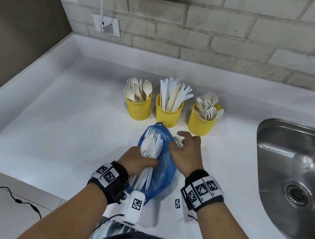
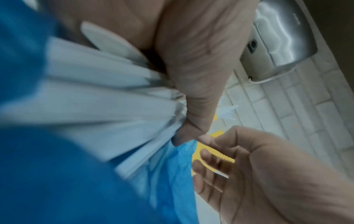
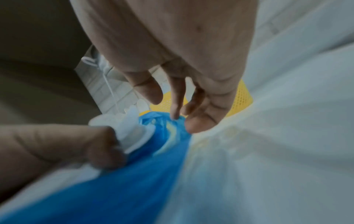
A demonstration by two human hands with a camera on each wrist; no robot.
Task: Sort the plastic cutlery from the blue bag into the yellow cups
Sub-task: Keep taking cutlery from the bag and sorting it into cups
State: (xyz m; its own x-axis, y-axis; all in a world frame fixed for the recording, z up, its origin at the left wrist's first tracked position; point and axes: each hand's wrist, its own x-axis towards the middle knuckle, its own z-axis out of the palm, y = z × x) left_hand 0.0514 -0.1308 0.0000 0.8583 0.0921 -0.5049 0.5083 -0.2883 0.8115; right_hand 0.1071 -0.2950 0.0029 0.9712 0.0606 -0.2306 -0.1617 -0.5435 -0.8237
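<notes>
A white worktop (image 1: 54, 115) runs under a pale brick wall, with a steel sink (image 1: 295, 178) off to my right. Against that, three yellow cups stand in a row ahead of me: the spoon cup (image 1: 138, 107) on the left, the knife cup (image 1: 168, 111) in the middle, the fork cup (image 1: 203, 120) on the right, each already stocked.

The blue bag (image 1: 163, 161) lies on the worktop just before the cups, its far tip nearly under the knife cup. My left hand (image 1: 137, 160) is clamped round a mixed bundle of white cutlery (image 1: 151, 145), spoons, forks and what look like knives together. The bundle's long axis runs straight away from me, heads toward the cups and handles back by my wrist, over the bag's mouth.

My right hand (image 1: 187, 152) is beside the bag on its right, fingers loosely spread; in the right wrist view the fingertips (image 3: 175, 116) touch the bag's crumpled plastic without closing on it.

I judge the bundle sits nearest the knife cup, almost in line with it. My right hand is free and closer to the heads, so it should pick pieces off while the left holds.
</notes>
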